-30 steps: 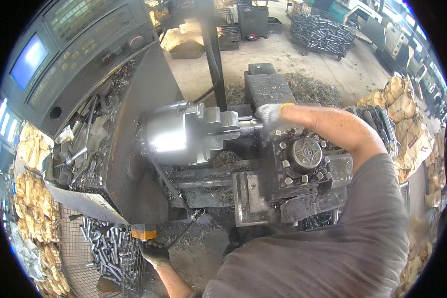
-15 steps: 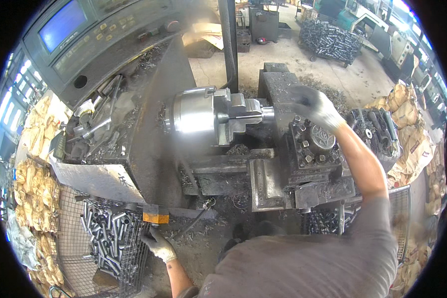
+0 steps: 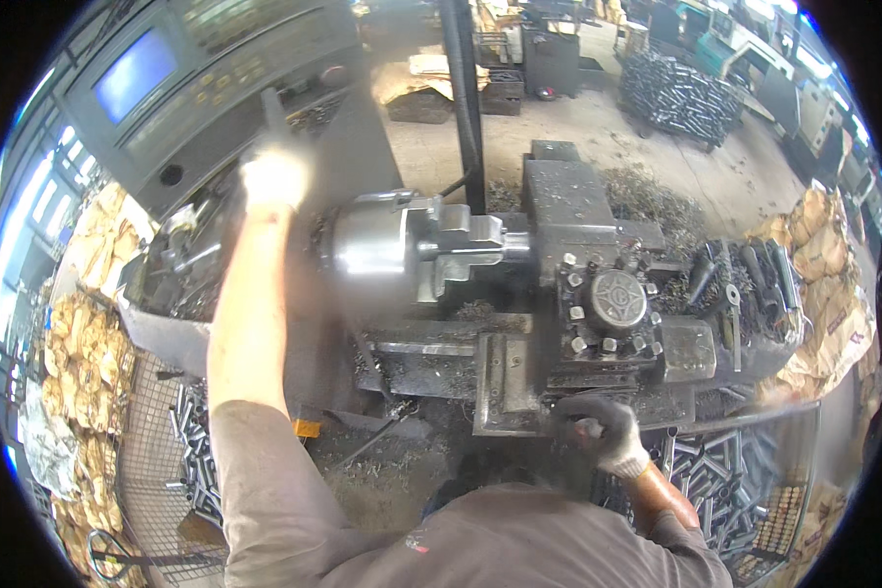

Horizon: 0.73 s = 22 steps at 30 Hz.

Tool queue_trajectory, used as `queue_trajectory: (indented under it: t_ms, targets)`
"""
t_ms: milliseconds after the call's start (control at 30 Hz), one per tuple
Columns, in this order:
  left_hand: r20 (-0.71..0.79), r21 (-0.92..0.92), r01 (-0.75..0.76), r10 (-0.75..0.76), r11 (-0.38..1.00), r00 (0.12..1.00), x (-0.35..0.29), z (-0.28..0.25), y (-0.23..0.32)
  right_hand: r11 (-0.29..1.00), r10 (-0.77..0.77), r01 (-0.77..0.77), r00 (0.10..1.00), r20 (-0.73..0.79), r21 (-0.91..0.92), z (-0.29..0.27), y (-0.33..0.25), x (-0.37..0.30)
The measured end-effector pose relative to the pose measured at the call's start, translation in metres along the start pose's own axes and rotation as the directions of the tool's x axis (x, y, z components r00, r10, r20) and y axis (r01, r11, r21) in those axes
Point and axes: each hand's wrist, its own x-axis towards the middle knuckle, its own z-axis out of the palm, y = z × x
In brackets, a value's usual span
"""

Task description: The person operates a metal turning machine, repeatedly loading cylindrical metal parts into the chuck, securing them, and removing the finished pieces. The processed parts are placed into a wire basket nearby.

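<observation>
My left hand (image 3: 272, 178), in a pale glove, is stretched up toward the lathe's control panel (image 3: 191, 98), above the headstock top. Motion smears it, and a grey elongated shape juts past it; whether that is fingers or a held thing cannot be told. At the front of the carriage, below the tool post (image 3: 617, 299), my gloved right hand (image 3: 606, 431) has its dark fingers curled round something mostly hidden, with a small pinkish end showing. A shiny lathe chuck (image 3: 372, 240) holds a short metal piece (image 3: 516, 246) in its stepped jaws. No hand touches either.
Wire baskets of metal tubes stand below left (image 3: 196, 451) and right (image 3: 725, 480). Loose tools (image 3: 734, 304) lie right of the tool post. Brown paper sacks (image 3: 823, 314) flank the machine. A dark upright post (image 3: 464, 108) rises behind the chuck. Metal chips (image 3: 657, 201) litter the floor.
My left hand has risen from the left basket's edge to near the control panel. My right hand has come down from beside the chuck's metal piece to the carriage front.
</observation>
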Motion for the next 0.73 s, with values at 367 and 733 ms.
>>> queue_trajectory:
  t_ms: [367, 733]
  targets:
    - [0.106, -0.253, -0.472, 0.509, 0.845, 0.854, -0.238, -0.052, 0.023, 1.000, -0.011, 0.013, 0.895, 0.446, 0.000, 0.083, 0.065, 0.000]
    - [0.493, 0.061, 0.901, -0.798, 0.429, 0.347, -0.807, -0.173, -0.143, 0.628, -0.634, 0.463, 0.770, -0.066, -0.626, 0.231, -0.163, 0.419]
